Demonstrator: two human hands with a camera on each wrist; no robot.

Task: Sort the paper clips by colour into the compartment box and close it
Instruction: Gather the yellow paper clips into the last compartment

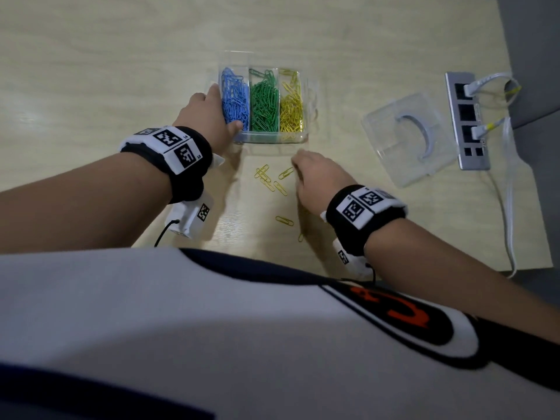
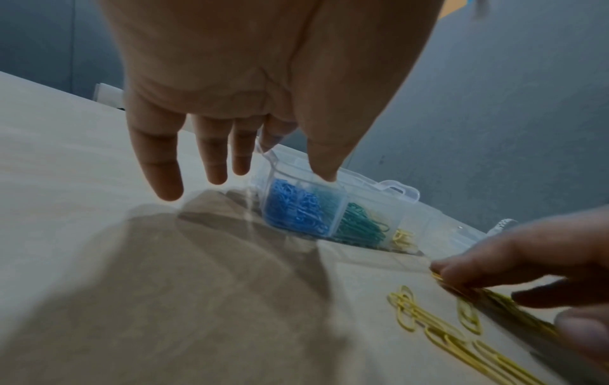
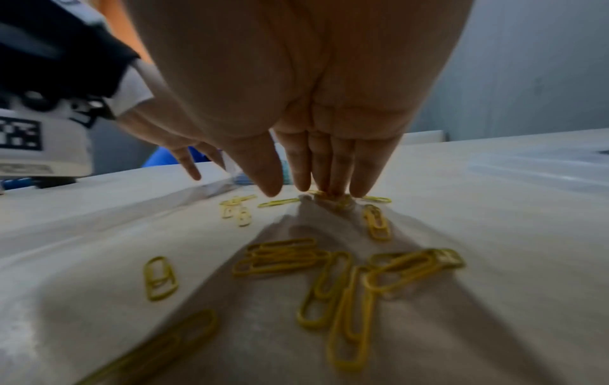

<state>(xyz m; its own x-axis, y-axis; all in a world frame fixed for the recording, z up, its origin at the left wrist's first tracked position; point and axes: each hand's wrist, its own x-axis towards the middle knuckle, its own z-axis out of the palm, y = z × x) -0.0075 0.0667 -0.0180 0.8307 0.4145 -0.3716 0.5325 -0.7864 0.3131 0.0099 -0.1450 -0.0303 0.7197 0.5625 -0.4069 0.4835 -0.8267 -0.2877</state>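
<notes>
A clear compartment box [image 1: 274, 138] stands on the table with blue clips [image 1: 235, 98], green clips [image 1: 264, 104] and yellow clips [image 1: 291, 109] in three separate compartments. Its top is uncovered. My left hand [image 1: 225, 107] flanks its left near corner: straight fingers along the left wall, the thumb tip on the rim [image 2: 324, 174]. Several loose yellow clips [image 1: 269, 180] lie in front of the box. My right hand [image 1: 303, 165] is over them with straight fingers, whose tips [image 3: 333, 192] press on clips on the table while the thumb stays apart.
A clear square plastic piece with a grey crescent [image 1: 409, 140] lies to the right of the box. Beyond it a metal socket strip [image 1: 466, 122] with white cables [image 1: 509, 189] sits by the table's right edge. More yellow clips [image 3: 346, 299] lie under my right wrist.
</notes>
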